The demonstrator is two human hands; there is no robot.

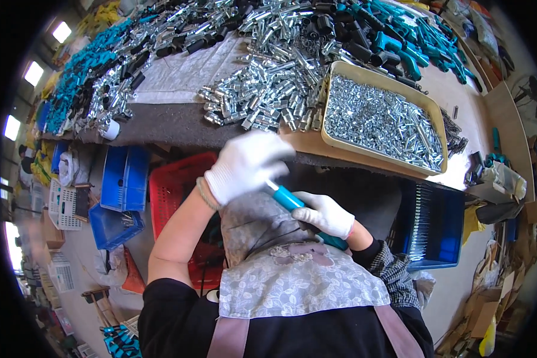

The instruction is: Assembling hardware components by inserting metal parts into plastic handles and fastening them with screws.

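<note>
My right hand, in a white knit glove, is closed around a teal tube-shaped tool handle above my lap. A silver metal end shows at the handle's upper left, and more teal comes out below the hand. My left hand, gloved the same way, is over that metal end, close to the table edge. Its fingers are smeared by motion, so whether it grips anything is unclear. Just beyond it lies a heap of silver metal fittings on the table.
A cream tray full of small metal pins stands at the table's edge, right of the fittings. Teal pistol-shaped parts lie behind it. Below are a red crate, blue bins at left, and a blue box of thin rods at right.
</note>
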